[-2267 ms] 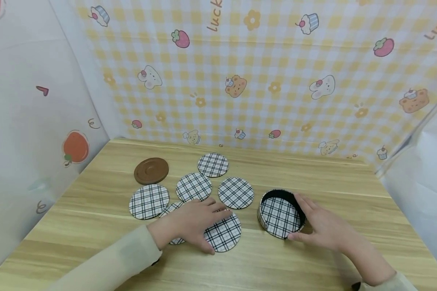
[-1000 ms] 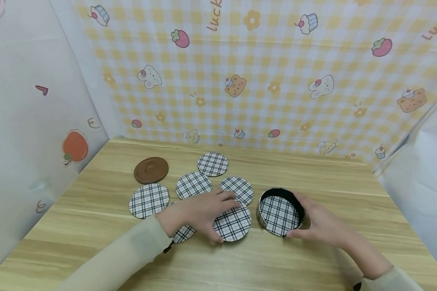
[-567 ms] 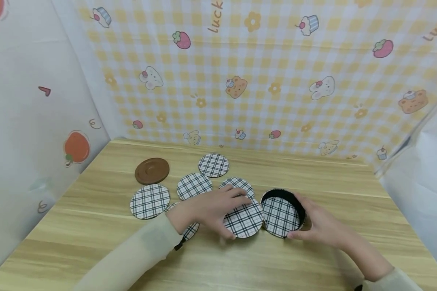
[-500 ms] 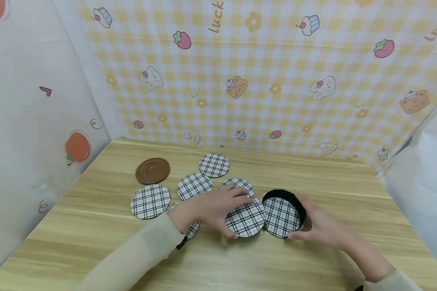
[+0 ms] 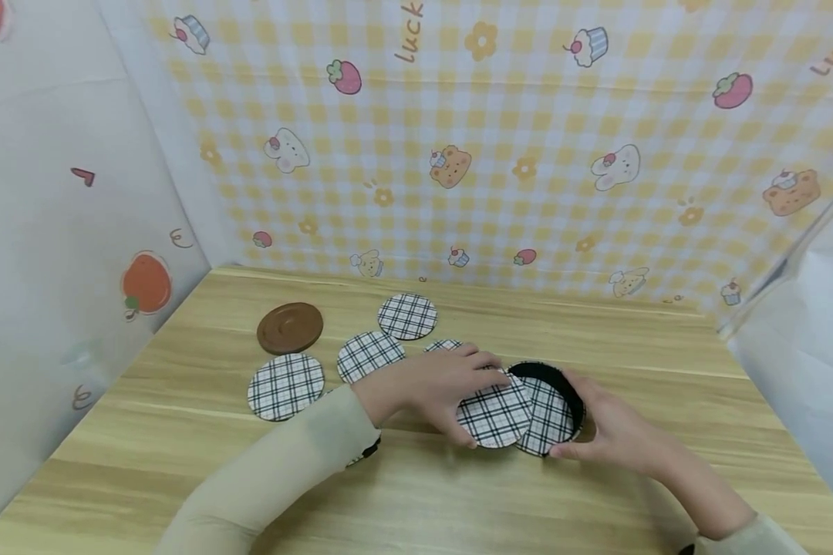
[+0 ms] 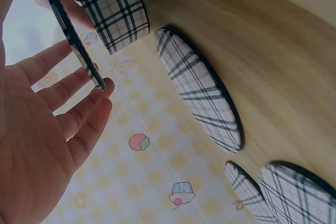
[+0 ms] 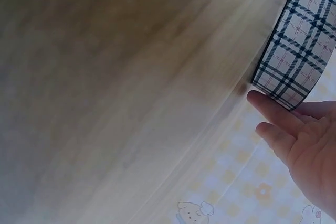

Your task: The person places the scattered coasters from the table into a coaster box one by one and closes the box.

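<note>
My left hand (image 5: 440, 389) grips a round plaid coaster (image 5: 496, 416) by its edge, thumb at the near side and fingers along the far side. The coaster is raised over the left rim of a round plaid coaster holder (image 5: 553, 379) with a black inner wall, overlapping its opening in the head view. In the left wrist view the held coaster (image 6: 79, 45) shows edge-on, beside the holder's outer wall (image 6: 113, 11). My right hand (image 5: 618, 432) holds the holder from the right, thumb at the near rim and fingers at the back. Plaid shows inside the holder.
Plaid coasters (image 5: 286, 387) (image 5: 370, 357) (image 5: 406, 316) lie flat on the wooden table (image 5: 458, 509). Another coaster (image 5: 444, 344) is partly covered by the left hand, and one (image 5: 365, 452) by the left sleeve. A brown round disc (image 5: 289, 327) lies at the back left. A checked cloth backdrop (image 5: 500, 208) stands behind.
My left hand has gripped the near coaster, lifted it and carried it rightward until it overlaps the holder's opening. The right hand has stayed on the holder.
</note>
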`<state>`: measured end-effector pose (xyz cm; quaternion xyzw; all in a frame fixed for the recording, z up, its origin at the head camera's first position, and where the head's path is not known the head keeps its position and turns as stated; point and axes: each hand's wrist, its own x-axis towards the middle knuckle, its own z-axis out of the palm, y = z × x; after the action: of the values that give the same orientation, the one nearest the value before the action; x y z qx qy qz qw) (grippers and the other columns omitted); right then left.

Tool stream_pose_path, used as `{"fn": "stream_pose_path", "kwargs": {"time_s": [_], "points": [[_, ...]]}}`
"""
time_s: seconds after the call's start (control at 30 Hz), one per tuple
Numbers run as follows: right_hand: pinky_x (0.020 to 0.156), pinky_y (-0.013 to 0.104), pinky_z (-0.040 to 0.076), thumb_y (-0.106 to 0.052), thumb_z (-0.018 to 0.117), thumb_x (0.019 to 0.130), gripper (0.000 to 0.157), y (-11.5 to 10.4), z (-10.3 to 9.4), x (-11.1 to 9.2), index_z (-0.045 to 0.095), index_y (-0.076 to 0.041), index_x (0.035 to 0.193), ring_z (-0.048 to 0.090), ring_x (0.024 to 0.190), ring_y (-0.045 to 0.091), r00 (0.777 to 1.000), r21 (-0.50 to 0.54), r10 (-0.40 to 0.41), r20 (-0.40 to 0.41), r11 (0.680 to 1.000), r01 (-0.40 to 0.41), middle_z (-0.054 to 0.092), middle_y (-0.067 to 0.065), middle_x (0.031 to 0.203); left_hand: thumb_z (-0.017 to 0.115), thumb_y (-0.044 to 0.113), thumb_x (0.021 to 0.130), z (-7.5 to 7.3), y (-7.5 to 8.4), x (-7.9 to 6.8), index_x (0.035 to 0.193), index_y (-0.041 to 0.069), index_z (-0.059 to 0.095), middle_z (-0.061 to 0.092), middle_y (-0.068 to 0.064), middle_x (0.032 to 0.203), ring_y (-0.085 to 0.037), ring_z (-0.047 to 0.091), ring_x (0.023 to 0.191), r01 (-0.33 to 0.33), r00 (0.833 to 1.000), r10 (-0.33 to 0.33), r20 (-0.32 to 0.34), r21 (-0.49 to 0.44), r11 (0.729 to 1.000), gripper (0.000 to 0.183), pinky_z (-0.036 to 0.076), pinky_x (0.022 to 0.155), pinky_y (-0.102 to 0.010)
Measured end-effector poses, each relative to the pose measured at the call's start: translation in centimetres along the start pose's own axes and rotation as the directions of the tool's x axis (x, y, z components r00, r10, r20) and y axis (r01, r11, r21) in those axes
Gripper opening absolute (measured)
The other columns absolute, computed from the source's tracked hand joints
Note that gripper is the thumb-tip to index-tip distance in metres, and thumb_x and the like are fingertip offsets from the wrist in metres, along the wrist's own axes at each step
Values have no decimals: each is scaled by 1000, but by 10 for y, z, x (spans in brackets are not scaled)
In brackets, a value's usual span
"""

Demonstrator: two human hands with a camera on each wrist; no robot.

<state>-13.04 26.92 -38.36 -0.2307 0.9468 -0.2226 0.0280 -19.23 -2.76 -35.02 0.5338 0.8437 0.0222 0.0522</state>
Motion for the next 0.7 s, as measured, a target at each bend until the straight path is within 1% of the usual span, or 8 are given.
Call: {"fn": "stream_pose_path", "kwargs": {"time_s": [0.13,0.3,0.43,0.6,0.7], "points": [[101,67,41,-60,80,72,118,0,0,0,25,9,151,47,129,53,1000,8,0,4,1000,0,43,35,145,73,66,74,-1,0,7,152,24,38,39,-2,155,-20,43,134,8,1000,-8,13,-9,1000,96,46,107,-38],[101,67,42,-59,81,71,119,-1,-1,-1,25,9,151,47,129,53,1000,18,6,3,1000,-6,43,36,145,72,64,76,-1,2,15,152,24,37,38,-1,155,-19,40,138,14,1000,-13,17,-52,999,93,44,109,-35],[100,67,42,-58,81,72,119,-2,-1,-1,25,10,151,48,129,53,1000,26,-1,0,1000,1,43,36,145,73,64,76,-2,5,22,153,25,37,37,-2,156,-19,38,141,27,1000,-26,19,-58,998,94,43,111,-35],[100,67,42,-58,82,71,118,-2,-1,0,26,10,150,48,129,53,1000,24,-10,-4,1000,10,43,35,145,73,64,76,-1,8,31,152,26,38,39,0,154,-16,41,138,28,1000,-27,14,-48,998,92,42,112,-31],[100,67,43,-57,82,71,118,-2,0,1,27,11,150,48,128,52,1000,29,-12,-4,1000,13,44,35,145,73,63,76,-1,9,35,151,25,39,40,1,153,-14,42,136,28,1000,-28,10,-64,998,91,43,111,-30]]}}
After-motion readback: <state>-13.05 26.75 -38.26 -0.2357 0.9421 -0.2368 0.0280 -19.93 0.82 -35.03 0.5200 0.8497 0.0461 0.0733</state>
